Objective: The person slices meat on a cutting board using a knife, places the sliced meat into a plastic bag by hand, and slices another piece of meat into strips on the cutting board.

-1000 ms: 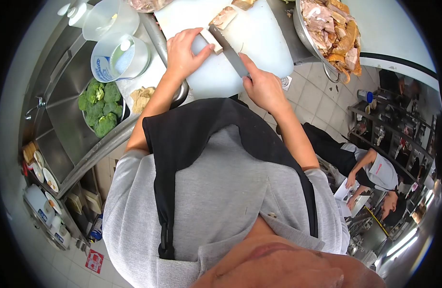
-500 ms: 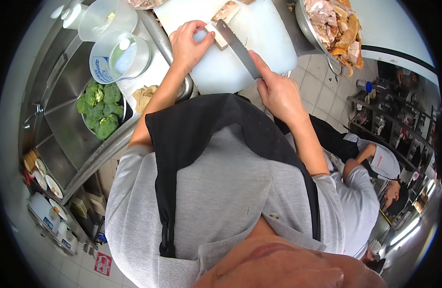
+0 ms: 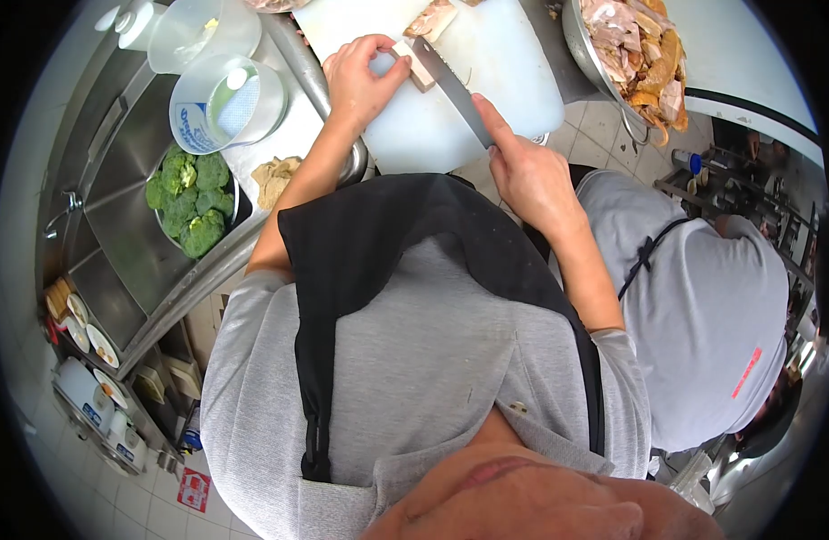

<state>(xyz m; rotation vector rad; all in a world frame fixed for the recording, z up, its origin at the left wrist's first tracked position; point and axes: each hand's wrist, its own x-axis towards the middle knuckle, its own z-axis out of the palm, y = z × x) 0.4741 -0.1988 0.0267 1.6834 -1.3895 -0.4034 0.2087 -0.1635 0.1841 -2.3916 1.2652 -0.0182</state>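
On the white cutting board (image 3: 522, 85), my left hand (image 3: 358, 83) grips a pale block of meat (image 3: 415, 76) between thumb and fingers. My right hand (image 3: 536, 180) is closed round a knife (image 3: 454, 94), its index finger stretched along the top of the blade; the handle is hidden in my palm. The blade's far end lies against the right side of the block, and I cannot tell whether it has cut in. Farther up the board is another piece of meat (image 3: 432, 20) with a browned side.
A metal bowl (image 3: 576, 40) heaped with meat pieces stands to the right. At left are clear plastic tubs (image 3: 185, 121), broccoli (image 3: 194, 198) in a bowl, and a sink (image 3: 117, 225). A co-worker in a grey shirt (image 3: 693, 306) bends close at my right.
The co-worker at right has come closer, turning their back towards me. My hands, the knife and the block keep nearly the same position relative to the board; the view has shifted slightly.
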